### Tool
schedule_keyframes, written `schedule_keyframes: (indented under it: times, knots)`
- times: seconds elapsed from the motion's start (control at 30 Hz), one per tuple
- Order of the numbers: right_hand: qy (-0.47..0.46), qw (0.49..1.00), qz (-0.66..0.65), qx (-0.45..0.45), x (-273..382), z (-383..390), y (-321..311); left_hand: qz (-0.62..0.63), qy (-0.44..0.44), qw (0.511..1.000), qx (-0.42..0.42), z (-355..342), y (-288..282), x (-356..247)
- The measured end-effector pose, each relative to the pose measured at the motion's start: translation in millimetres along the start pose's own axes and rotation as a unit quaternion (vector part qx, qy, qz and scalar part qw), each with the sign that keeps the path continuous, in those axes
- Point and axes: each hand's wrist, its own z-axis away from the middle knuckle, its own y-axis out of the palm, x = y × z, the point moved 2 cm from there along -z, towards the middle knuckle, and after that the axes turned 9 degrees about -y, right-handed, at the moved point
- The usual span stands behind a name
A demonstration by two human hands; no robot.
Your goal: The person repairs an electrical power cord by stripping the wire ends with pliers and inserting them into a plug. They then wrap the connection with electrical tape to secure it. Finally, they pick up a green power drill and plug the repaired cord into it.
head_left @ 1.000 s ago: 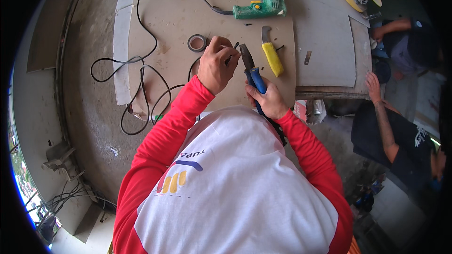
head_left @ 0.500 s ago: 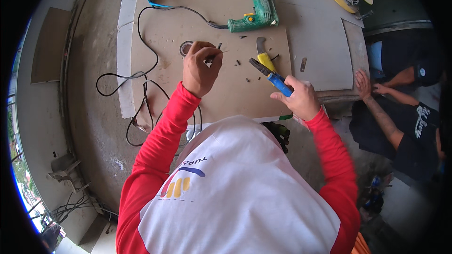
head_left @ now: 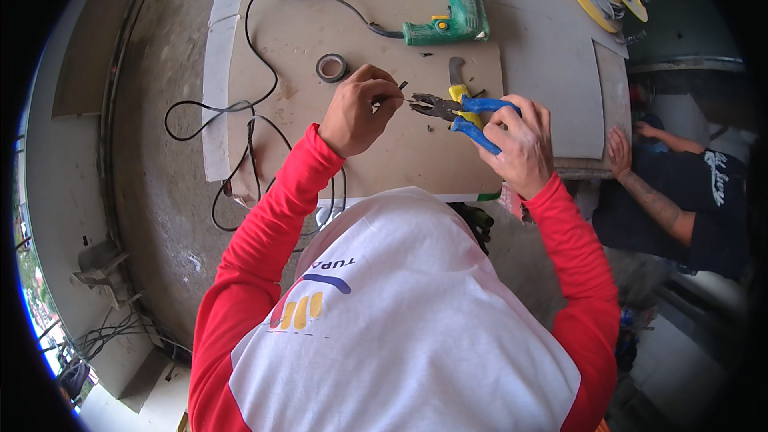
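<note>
Protruding from pinched left fingers (head_left: 387, 90), a wire (head_left: 407, 99) faces pliers (head_left: 442, 109) grasped by right fingers (head_left: 512, 122).

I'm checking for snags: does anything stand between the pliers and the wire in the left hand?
Nothing visible: the wire runs from the left hand toward the pliers. The knife lies under the pliers, not between.

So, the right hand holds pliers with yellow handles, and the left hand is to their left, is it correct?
No: the head view shows pliers with blue handles. The right hand holds them, and the left hand is to their left.
</note>
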Motion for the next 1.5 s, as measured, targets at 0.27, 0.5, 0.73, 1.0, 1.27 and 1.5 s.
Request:
schedule_keyframes:
  times: [0.27, 0.5, 0.73, 1.0, 1.27, 1.5]
  knots:
    - [0.050, 0.995, -0.069, 0.050, 0.9, 4.1, -1.1, -0.023, 0.095, 0.994, -0.050, 1.8, -0.8, -3.3]
    - [0.261, 0.854, -0.407, 0.194, -0.7, 19.0, -0.1, -0.057, 0.173, 0.974, -0.136, 12.5, 9.1, 3.7]
    - [0.048, 0.996, -0.062, 0.042, 13.2, 6.4, -9.1, -0.041, 0.112, 0.979, -0.165, 14.9, 9.2, -4.3]
    - [0.015, 0.999, -0.006, 0.029, 11.4, -2.5, -16.3, -0.042, 0.120, 0.980, -0.156, 13.9, 7.8, -5.5]
    - [0.014, 1.000, -0.003, 0.027, 10.3, -1.7, -13.3, -0.046, 0.114, 0.981, -0.149, 13.6, 5.6, -3.3]
    - [0.010, 1.000, 0.007, 0.028, 10.0, -4.6, -16.5, -0.040, 0.109, 0.983, -0.142, 12.1, 5.5, -2.5]
